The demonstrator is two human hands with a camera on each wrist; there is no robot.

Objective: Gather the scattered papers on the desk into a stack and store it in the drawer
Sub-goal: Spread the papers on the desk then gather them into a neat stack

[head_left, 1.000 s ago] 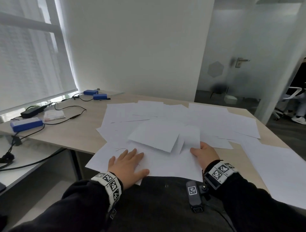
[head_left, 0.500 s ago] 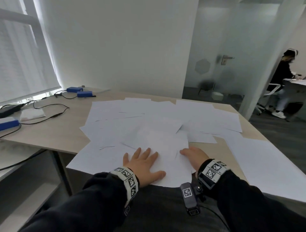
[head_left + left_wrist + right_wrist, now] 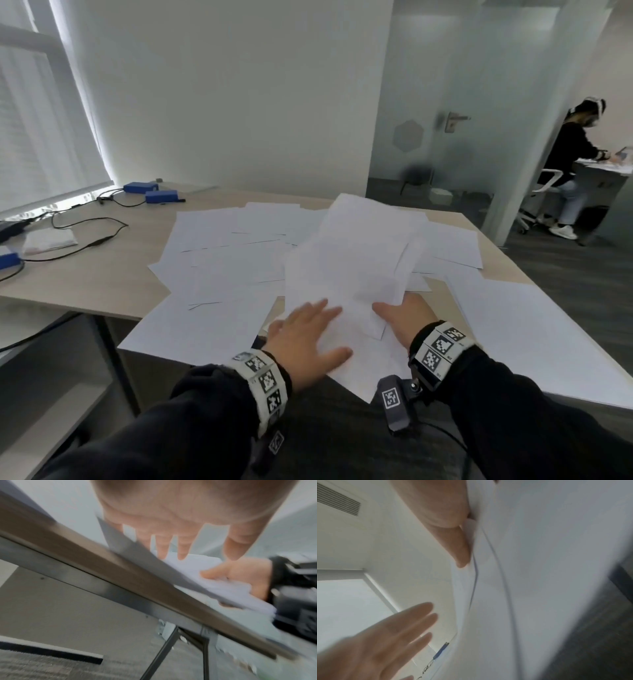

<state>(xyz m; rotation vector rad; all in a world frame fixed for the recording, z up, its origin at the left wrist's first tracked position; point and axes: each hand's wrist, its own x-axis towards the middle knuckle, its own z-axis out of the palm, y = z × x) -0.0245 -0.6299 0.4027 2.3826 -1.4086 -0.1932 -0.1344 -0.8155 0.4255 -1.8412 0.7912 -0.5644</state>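
Note:
Many white paper sheets (image 3: 222,260) lie scattered and overlapping across the light wooden desk (image 3: 85,274). My right hand (image 3: 404,315) grips a bundle of sheets (image 3: 356,253) by its near edge, and the bundle's far end is raised off the desk. In the right wrist view its thumb (image 3: 450,520) presses on the bundle (image 3: 539,561), and the other fingers are hidden behind it. My left hand (image 3: 308,329) is flat with straight fingers against the bundle's near left part. The left wrist view shows the left hand (image 3: 171,520) spread above the desk edge (image 3: 120,563). No drawer is in view.
One large sheet (image 3: 534,335) lies at the desk's right side. Blue boxes (image 3: 150,192) and black cables (image 3: 89,240) sit at the far left by the window. A person sits at another desk (image 3: 575,164) beyond the glass partition. Desk legs (image 3: 171,649) stand below.
My right hand has lifted a bundle of sheets so its far end rises. My left hand has slid right, closer to the right hand. The view has turned right.

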